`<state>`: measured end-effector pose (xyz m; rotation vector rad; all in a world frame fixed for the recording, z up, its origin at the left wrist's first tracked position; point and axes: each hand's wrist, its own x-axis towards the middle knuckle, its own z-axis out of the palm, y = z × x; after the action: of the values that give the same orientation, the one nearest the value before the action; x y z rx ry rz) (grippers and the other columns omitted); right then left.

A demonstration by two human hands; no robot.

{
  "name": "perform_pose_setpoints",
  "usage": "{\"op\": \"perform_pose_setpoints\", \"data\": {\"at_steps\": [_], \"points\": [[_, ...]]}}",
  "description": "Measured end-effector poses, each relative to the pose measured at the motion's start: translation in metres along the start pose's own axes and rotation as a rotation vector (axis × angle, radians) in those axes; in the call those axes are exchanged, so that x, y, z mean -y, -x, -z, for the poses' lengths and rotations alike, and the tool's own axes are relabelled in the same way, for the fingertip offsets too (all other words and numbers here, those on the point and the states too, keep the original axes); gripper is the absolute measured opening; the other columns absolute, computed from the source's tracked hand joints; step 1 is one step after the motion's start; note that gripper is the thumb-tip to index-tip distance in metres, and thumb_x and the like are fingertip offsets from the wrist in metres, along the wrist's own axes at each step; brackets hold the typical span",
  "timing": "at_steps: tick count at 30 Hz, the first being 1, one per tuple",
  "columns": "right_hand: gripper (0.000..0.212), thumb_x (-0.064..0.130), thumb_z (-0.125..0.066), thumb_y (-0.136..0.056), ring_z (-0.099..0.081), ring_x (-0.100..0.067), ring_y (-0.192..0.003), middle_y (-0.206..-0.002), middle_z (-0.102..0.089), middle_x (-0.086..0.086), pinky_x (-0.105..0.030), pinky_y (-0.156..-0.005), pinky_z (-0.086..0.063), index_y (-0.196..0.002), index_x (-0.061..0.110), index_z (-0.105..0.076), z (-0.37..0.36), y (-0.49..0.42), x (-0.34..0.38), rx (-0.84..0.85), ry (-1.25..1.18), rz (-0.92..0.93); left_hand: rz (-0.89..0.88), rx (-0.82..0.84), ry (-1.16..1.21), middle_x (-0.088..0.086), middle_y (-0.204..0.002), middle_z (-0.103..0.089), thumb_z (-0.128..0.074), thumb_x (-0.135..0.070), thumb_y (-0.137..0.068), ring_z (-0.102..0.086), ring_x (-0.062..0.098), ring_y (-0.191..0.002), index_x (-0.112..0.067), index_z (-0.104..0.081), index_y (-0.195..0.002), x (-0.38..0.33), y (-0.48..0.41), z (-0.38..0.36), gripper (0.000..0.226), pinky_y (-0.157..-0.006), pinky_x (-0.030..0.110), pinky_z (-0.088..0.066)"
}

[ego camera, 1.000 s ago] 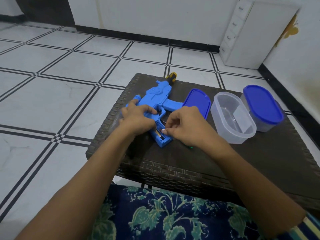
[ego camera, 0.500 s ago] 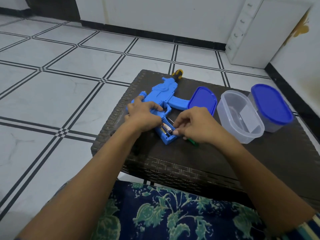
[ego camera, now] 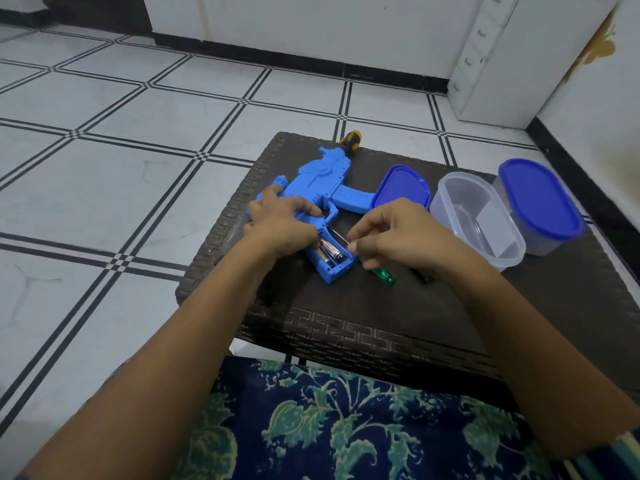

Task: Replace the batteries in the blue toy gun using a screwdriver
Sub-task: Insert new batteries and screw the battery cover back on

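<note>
lap: floral blue-green cloth at the bottom edge, up against the near side of the table
table: dark woven top, everything sits on it
green screwdriver: handle lies on the table and pokes out under the right hand; its metal shaft shows just right of the gun grip
right hand: fingers curled, thumb and index tips together at the right rim of the battery compartment; cannot tell if they pinch anything
battery compartment: open, in the gun's grip, facing up
battery: seated in the compartment, label up
left hand: fingers bent over the gun body, gripping it against the table
blue toy gun: flat on its side, left half of the table, muzzle pointing away
loose blue lid: touching the gun's magazine
clear tub: open, right of the lid
lidded tub: blue lid on, just right of the clear tub
yellow-black handle: far table edge, behind the muzzle
cabinet: white, far right, against the wall
</note>
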<state>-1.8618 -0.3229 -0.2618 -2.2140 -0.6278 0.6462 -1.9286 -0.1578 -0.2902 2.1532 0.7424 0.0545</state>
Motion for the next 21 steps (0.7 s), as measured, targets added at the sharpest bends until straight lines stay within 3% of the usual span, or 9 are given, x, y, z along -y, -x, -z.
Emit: {"op": "perform_pose_setpoints", "data": {"at_steps": [4,7,15,19,21], "points": [[0.03,0.023,-0.087,-0.07,-0.069,-0.014,-0.071,-0.082,-0.072,-0.001,-0.026,-0.072,-0.059,-0.094,0.015,-0.071,-0.007,0.0,0.001,-0.005,0.339,0.129,-0.005,-0.013,0.009,-0.004,-0.153,-0.016,-0.076,-0.01,-0.068,-0.009,0.023,-0.139,-0.04,-0.061,-0.091,0.001,0.0,0.0,0.041,-0.113,0.046,-0.021],[0.033,0.025,-0.089,-0.067,-0.06,-0.008,-0.073,-0.084,-0.066,0.003,-0.027,-0.071,-0.054,-0.094,0.018,-0.071,-0.013,-0.004,0.0,-0.037,0.437,0.215,-0.011,-0.021,0.006,-0.004,-0.153,-0.016,-0.076,-0.011,-0.067,-0.009,0.023,-0.139,-0.041,-0.061,-0.09,0.002,0.0,0.0,0.041,-0.113,0.046,-0.021],[0.031,0.016,-0.088,-0.069,-0.067,-0.014,-0.075,-0.083,-0.069,0.004,-0.023,-0.07,-0.056,-0.097,0.016,-0.075,-0.01,-0.009,-0.011,0.009,0.299,0.275,-0.013,-0.012,0.0,-0.004,-0.153,-0.017,-0.078,-0.011,-0.067,-0.01,0.024,-0.139,-0.04,-0.062,-0.091,0.003,-0.002,0.0,0.041,-0.113,0.045,-0.02],[0.027,0.014,-0.087,-0.07,-0.07,-0.019,-0.068,-0.074,-0.071,-0.001,-0.02,-0.057,-0.055,-0.095,0.011,-0.075,-0.009,-0.014,-0.015,0.025,0.134,0.246,-0.012,-0.009,-0.004,-0.003,-0.153,-0.017,-0.077,-0.011,-0.067,-0.009,0.025,-0.14,-0.04,-0.062,-0.093,0.003,-0.002,0.0,0.041,-0.114,0.046,-0.019],[0.027,0.015,-0.086,-0.072,-0.069,-0.016,-0.067,-0.075,-0.071,-0.001,-0.019,-0.057,-0.054,-0.096,0.01,-0.074,-0.01,-0.015,-0.015,0.025,0.136,0.257,-0.015,-0.011,0.004,-0.004,-0.153,-0.017,-0.077,-0.011,-0.067,-0.009,0.024,-0.14,-0.04,-0.062,-0.091,0.003,-0.001,0.0,0.04,-0.114,0.047,-0.019]]}}
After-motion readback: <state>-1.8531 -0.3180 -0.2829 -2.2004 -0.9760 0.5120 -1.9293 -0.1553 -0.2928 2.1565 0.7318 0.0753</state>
